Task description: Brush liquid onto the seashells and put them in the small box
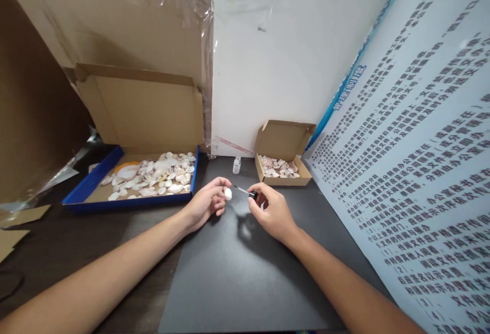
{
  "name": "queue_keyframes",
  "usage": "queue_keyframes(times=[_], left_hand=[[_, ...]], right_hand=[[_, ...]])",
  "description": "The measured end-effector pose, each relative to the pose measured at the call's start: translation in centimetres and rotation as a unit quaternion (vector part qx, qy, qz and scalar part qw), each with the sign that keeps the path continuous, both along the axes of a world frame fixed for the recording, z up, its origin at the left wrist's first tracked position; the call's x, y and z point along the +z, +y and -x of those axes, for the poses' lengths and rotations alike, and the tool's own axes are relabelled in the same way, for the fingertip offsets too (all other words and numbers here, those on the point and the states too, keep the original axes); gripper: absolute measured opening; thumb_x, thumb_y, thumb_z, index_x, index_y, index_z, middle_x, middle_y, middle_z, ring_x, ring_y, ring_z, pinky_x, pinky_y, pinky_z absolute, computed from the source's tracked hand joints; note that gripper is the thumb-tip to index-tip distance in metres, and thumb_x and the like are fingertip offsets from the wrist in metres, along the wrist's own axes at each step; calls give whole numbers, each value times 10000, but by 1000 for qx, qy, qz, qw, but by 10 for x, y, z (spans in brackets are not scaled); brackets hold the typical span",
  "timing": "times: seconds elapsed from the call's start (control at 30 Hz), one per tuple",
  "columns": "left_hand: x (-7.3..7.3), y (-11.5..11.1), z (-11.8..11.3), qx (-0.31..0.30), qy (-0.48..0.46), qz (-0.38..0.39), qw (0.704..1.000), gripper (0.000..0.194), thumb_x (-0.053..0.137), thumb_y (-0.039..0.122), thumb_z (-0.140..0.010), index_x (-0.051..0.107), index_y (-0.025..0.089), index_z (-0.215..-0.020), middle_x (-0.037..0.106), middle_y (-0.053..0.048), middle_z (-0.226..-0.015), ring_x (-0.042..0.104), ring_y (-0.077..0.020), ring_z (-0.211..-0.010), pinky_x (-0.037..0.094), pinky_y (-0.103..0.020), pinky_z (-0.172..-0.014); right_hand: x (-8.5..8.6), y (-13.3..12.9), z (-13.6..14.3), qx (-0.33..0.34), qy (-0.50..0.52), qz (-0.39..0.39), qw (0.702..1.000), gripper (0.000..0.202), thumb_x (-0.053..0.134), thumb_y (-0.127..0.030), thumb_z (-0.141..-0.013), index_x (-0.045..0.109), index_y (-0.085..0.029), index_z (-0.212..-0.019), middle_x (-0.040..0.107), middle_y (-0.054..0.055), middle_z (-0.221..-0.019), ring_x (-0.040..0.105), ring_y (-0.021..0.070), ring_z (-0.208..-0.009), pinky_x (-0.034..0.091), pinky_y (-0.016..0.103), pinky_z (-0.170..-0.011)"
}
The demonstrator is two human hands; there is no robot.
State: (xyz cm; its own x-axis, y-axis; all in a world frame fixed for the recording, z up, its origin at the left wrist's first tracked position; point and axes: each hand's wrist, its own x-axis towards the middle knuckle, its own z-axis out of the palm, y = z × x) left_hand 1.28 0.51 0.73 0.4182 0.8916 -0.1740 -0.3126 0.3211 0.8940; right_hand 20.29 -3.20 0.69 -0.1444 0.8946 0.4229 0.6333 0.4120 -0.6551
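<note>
A small white shell [228, 194] is pinched at the fingertips of my left hand [209, 201]. My right hand [272, 211] grips the black cap [253, 195] of a thin applicator [241, 189], whose dark tip points left, close to the shell and my left fingertips. Whether the tip touches the shell I cannot tell. Beyond my hands a small clear bottle with a white label [236, 165] stands upright on the dark mat [229, 283].
At the left, an open blue-edged box [130, 204] holds many shells [161, 173]. A smaller open cardboard box [287, 181] with shells stands at the back right. A printed panel [421, 170] slants along the right. Cardboard pieces [25, 216] lie at the far left.
</note>
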Motion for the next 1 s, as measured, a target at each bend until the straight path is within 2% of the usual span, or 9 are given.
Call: queue_keyframes(times=[0.1,0.17,0.27,0.33,0.47,0.63,0.83,1.0], left_hand=[[3,-3,0,-36,-13,16,999,247,487,145,-718,465,199,-958,418,54,-651,308,-58,-437,295,-161,-363],[5,-6,0,-84,-10,31,996,216,506,203,-764,467,210,-976,378,62,-647,289,-61,-445,260,-151,-343],[8,-13,-3,-153,19,35,987,218,566,309,-808,474,223,-986,350,68,-668,260,-58,-462,229,-133,-332],[8,-17,-5,-171,46,20,984,275,603,389,-814,482,222,-996,319,79,-644,225,-56,-463,229,-125,-335],[5,-20,-9,-161,83,-13,983,332,632,457,-801,492,212,-977,257,106,-574,162,-55,-446,224,-122,-337],[1,-19,-10,-144,86,-49,985,306,603,472,-813,468,212,-901,267,113,-535,175,-54,-423,235,-127,-330],[-3,-15,-8,-129,105,-88,982,201,556,378,-820,437,228,-882,286,119,-500,195,-59,-386,258,-147,-324],[-7,-12,-7,-137,87,-93,982,82,463,259,-778,407,236,-833,255,118,-466,186,-77,-393,267,-153,-331]], right_hand=[[-2,-1,1,9,18,8,1000,162,582,-255,-850,581,-201,-1003,613,-25,-714,562,115,-573,416,217,-555],[-4,-2,3,15,12,-4,1000,184,595,-283,-865,578,-203,-1031,636,-16,-749,574,117,-588,424,217,-566],[-5,-4,6,30,-24,-41,998,175,594,-291,-884,599,-210,-1039,656,-2,-818,568,112,-596,428,219,-588],[-4,-5,7,36,-61,-70,995,161,577,-279,-899,621,-218,-1042,653,1,-836,557,108,-592,423,223,-599],[-3,-7,9,25,-128,-115,985,162,564,-252,-908,661,-231,-1036,632,5,-827,555,110,-602,404,228,-604],[-6,-7,11,22,-157,-136,978,188,540,-287,-932,669,-228,-1055,616,8,-808,554,110,-599,400,230,-594],[0,-10,7,49,-103,-85,990,320,611,-264,-854,586,-230,-1171,602,2,-846,517,105,-580,430,231,-592],[9,-35,-1,53,-50,-35,997,250,546,-182,-863,581,-216,-1108,587,7,-828,526,121,-625,433,247,-611]])
